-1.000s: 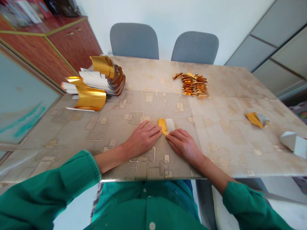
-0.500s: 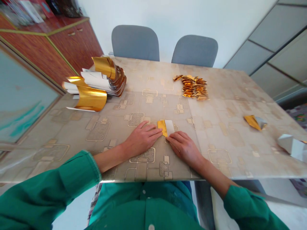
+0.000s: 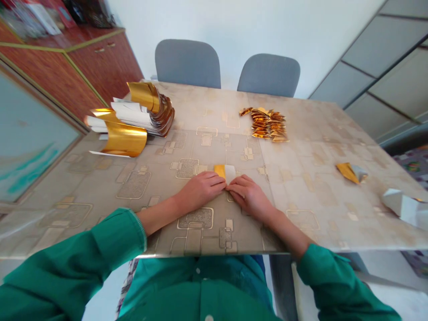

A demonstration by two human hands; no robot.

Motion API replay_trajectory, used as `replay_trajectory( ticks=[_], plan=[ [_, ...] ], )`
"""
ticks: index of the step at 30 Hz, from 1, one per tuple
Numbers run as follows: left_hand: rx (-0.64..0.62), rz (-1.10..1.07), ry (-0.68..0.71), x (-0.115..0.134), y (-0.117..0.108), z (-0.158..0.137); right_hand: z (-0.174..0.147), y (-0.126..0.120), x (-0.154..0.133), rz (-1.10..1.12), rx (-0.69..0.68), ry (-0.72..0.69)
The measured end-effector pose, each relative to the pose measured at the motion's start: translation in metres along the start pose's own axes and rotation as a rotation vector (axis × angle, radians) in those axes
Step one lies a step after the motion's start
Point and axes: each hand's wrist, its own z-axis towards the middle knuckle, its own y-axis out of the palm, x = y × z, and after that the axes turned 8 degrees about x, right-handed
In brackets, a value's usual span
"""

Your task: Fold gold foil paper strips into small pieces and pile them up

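Note:
A small folded piece of gold foil paper (image 3: pixel 220 171), gold on its left half and white on its right, lies on the table between my hands. My left hand (image 3: pixel 205 189) comes from the left with its fingers together, pressed on the paper's near left edge. From the right, my right hand (image 3: pixel 249 195) pinches the near right edge between thumb and fingers. The fingertips of both hands almost meet at the near edge and cover that part of the paper.
Curled gold and white paper sheets (image 3: pixel 127 139) lie beside a thick stack (image 3: pixel 150 113) at the far left. Folded gold pieces (image 3: pixel 267 125) stand in rows at the back. Two part-folded papers (image 3: pixel 351 172) (image 3: pixel 403 205) lie at the right. Two grey chairs (image 3: pixel 187 63) (image 3: pixel 270 75) stand behind the table (image 3: pixel 301 151).
My left hand's fingers have drawn together and curled at the paper's near edge; before, they lay flatter across its gold half. The right fingers have closed in toward the left ones.

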Motion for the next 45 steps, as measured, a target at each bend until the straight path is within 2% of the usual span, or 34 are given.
replay_trajectory(
  ticks=[7,15,23,29,36,41,45],
  plan=[
    [0.026,0.039,-0.018,-0.009,-0.002,-0.002,0.025,-0.013,0.025,0.018,-0.168,-0.025],
    [0.049,0.092,0.011,-0.008,-0.003,0.0,0.019,-0.01,0.023,0.008,-0.114,-0.027],
    [0.061,0.068,-0.09,-0.009,-0.001,0.002,0.022,-0.008,0.018,-0.151,-0.115,-0.043],
    [0.013,0.059,-0.031,-0.014,-0.005,0.005,0.023,-0.005,0.018,-0.226,-0.098,-0.055],
    [0.028,0.135,-0.033,-0.009,-0.004,0.004,0.022,-0.008,0.02,-0.152,-0.104,-0.053],
    [0.003,0.023,-0.009,-0.006,-0.013,-0.009,0.019,-0.011,0.021,-0.078,-0.111,-0.104],
    [0.012,-0.094,-0.085,-0.002,-0.014,-0.017,0.019,-0.009,0.021,-0.012,-0.107,-0.079]
  ],
)
